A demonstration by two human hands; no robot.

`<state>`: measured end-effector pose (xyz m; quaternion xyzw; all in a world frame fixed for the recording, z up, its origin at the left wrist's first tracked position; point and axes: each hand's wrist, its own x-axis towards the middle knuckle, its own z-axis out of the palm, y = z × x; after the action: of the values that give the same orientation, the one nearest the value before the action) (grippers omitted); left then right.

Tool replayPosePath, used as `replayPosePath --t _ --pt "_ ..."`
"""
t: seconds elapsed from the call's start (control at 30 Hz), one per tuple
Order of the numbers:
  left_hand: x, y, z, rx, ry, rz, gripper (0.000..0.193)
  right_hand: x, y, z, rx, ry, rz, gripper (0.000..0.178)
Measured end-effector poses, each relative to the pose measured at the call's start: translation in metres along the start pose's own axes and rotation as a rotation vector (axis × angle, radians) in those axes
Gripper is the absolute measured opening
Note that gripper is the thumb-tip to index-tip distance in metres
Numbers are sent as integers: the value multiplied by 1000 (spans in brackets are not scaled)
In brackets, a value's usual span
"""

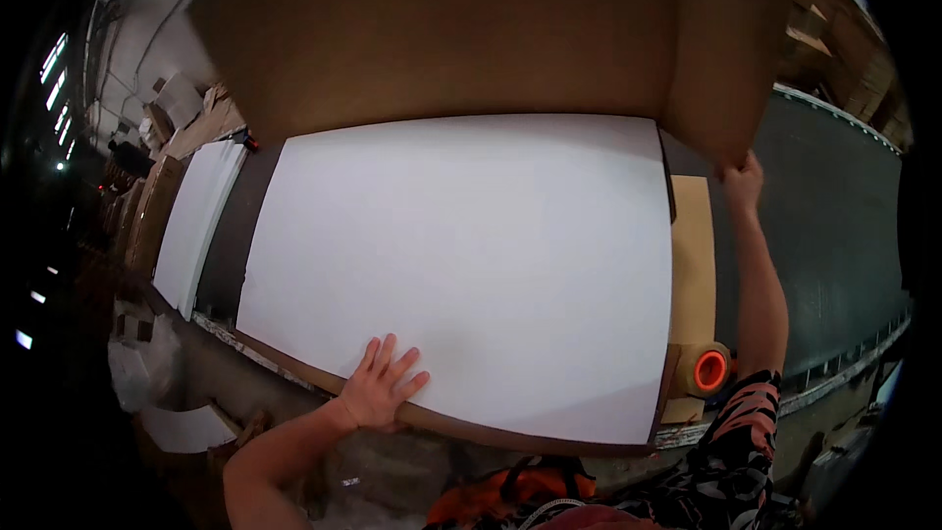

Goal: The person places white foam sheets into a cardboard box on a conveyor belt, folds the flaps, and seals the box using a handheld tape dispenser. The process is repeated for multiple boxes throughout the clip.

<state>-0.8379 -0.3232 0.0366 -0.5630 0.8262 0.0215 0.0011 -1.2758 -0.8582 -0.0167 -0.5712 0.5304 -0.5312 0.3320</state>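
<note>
A large white board [471, 255] lies flat inside an opened brown cardboard box [442, 39], whose big lid panel stands raised along the board's far edge. My left hand [381, 388] rests on the near edge of the board, fingers spread and holding nothing. Up at the right, my right hand [743, 180] is closed on the lower corner of the lid's side flap [721, 69]. Part of that hand's grip is hidden behind the cardboard. A tape roll [708, 370] with an orange core sits beside the box's near right corner.
Under the box runs a dark conveyor belt [829, 226], stretching to the right. A strip of tan cardboard [694, 265] lies along the box's right side. White panels [199, 221] are stacked at the left. Brown cartons [854, 49] stand at the far right.
</note>
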Motion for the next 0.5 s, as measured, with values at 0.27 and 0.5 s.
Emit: replayPosePath --t 0.27,0.5 --pt "-17 -6 2 -3 -176 -71 101 -164 -94 -67 -670 -476 -57 54" --pt "-16 -15 20 61 -120 -19 103 -430 -176 -43 -782 -675 -570 84"
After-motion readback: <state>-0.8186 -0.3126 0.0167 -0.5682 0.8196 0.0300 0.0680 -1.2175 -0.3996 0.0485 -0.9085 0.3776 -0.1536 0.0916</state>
